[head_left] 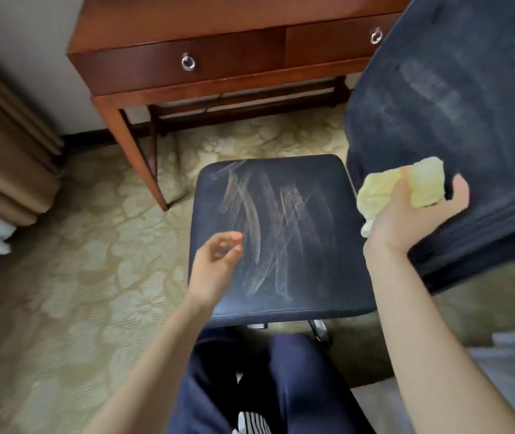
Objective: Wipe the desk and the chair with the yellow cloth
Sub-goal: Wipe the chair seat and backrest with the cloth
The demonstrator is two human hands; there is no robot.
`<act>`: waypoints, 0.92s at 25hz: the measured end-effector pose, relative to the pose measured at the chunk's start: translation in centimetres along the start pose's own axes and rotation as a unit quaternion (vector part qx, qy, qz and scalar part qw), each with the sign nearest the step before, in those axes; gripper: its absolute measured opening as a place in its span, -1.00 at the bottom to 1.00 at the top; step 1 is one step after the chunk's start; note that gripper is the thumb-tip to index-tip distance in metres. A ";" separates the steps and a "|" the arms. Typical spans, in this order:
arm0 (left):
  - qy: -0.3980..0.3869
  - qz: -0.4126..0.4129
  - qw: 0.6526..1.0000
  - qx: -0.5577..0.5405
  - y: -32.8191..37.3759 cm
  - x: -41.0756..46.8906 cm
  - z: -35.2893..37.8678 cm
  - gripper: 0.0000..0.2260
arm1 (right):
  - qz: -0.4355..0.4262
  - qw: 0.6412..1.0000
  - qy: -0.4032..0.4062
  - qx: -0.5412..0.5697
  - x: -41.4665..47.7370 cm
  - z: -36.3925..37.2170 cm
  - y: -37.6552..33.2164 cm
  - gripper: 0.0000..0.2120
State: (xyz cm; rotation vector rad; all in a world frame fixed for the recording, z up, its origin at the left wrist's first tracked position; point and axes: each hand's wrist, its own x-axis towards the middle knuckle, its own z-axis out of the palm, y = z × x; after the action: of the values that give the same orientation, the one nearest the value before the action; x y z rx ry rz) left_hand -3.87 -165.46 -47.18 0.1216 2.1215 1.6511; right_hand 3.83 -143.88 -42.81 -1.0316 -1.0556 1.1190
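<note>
The chair's dark seat [281,233] fills the middle of the head view and carries pale wipe streaks. Its dark backrest [456,98] rises at the right, with a faint smear high on it. My right hand [406,214] grips the crumpled yellow cloth [406,186] against the lower left part of the backrest. My left hand [218,258] hovers over the seat's left edge with loosely curled fingers and holds nothing. The wooden desk [218,36] stands beyond the chair, with two drawers that have ring pulls.
A patterned beige carpet [77,277] covers the floor. Brown curtains [5,151] hang at the left, beside the wall. My legs in dark trousers [265,386] are below the seat. A pale fabric surface [506,371] shows at the lower right.
</note>
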 end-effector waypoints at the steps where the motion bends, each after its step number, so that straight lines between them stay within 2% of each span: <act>1: 0.014 -0.001 1.000 -0.001 -2.6 -0.8 0.5 -0.80 | 0.008 0.999 -0.035 0.000 -0.2 -0.2 1.5 -0.44; 5: 0.066 0.005 0.997 0.039 -10.4 -2.8 1.5 -0.81 | 0.025 0.987 -0.142 -0.075 -2.7 -4.8 7.1 -0.63; 7: 0.078 -0.013 0.992 0.098 -13.1 -3.3 1.5 -0.74 | 0.045 0.967 -0.205 -0.144 -2.3 -7.4 9.3 -0.70; 9: 0.059 -0.030 0.982 0.176 -15.5 -4.0 1.8 -0.61 | 0.042 0.928 -0.287 -0.236 -1.2 -9.7 11.0 -0.73; 12: 0.037 -0.042 0.965 0.258 -17.3 -3.2 1.4 -0.43 | -0.021 0.859 -0.364 -0.360 1.1 -10.2 12.5 -0.85; 14: 0.032 -0.058 0.946 0.316 -18.1 -1.9 0.4 -0.35 | -0.062 0.823 -0.370 -0.426 2.2 -9.1 14.1 -0.92; 17: -0.012 -0.101 0.905 0.413 -19.3 -0.5 -0.9 -0.29 | -0.063 0.785 -0.339 -0.516 2.5 -7.8 17.7 -0.85; 20: -0.096 -0.112 0.877 0.457 -20.1 0.4 -0.7 -0.34 | -0.024 0.761 -0.314 -0.567 0.9 -6.5 20.3 -0.81; 23: -0.147 -0.097 0.835 0.522 -20.7 0.7 0.0 -0.37 | -0.032 0.719 -0.352 -0.599 -3.3 -5.4 22.3 -0.80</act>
State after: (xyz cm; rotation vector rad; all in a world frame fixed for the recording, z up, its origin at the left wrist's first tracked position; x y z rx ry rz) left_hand -0.40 -171.03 -66.83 0.4357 2.4134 0.1825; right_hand 4.84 -144.58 -65.91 -1.5373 -2.6121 0.6561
